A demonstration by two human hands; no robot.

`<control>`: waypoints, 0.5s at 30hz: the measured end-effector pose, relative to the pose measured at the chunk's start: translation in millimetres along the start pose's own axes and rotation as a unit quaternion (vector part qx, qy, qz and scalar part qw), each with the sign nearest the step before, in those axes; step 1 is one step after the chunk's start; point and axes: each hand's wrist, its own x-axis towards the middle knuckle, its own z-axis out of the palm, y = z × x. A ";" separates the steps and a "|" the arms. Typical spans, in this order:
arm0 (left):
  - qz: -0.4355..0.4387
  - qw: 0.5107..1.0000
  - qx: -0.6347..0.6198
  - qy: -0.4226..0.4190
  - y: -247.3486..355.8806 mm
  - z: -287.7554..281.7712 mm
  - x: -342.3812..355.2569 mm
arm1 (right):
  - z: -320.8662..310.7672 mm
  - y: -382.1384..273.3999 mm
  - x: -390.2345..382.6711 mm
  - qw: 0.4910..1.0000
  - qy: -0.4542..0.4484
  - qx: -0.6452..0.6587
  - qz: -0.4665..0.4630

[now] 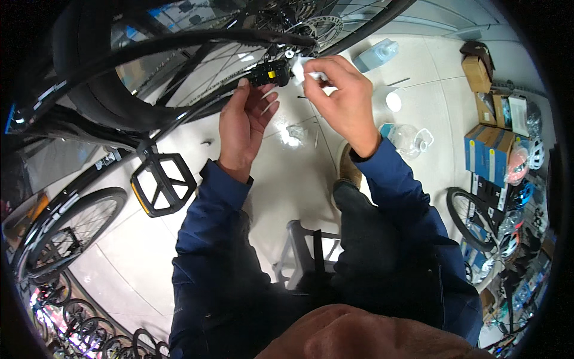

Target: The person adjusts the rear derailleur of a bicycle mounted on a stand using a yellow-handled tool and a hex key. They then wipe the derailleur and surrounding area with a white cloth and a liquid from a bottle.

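My left hand reaches up under a bicycle, thumb and fingers at a black boxy bike part with a yellow mark, beside the rear wheel. Its lower fingers are loosely curled. A crumpled white tissue is pinched between the thumb and fingers of my right hand, close to the right end of that part. What lies behind the tissue is hidden. The chain runs to the left of the part, and a disc brake rotor shows above it. A black pedal hangs left of my left forearm.
On the tiled floor stand a translucent bottle, a white cup and a clear plastic jug. Blue boxes and helmets line the right side. Another bike wheel is at left. A grey stool is below me.
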 end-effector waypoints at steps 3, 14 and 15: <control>0.007 1.000 0.020 -0.007 1.1 0.6 -2.4 | -5.1 -2.4 5.8 0.998 0.036 0.040 0.035; 0.369 0.858 0.356 -0.007 -5.8 16.2 -25.3 | -9.1 7.3 14.9 0.997 0.027 0.077 0.002; 0.418 0.809 0.413 -0.002 -4.8 18.9 -24.0 | -5.2 5.0 13.7 0.992 0.014 0.122 0.008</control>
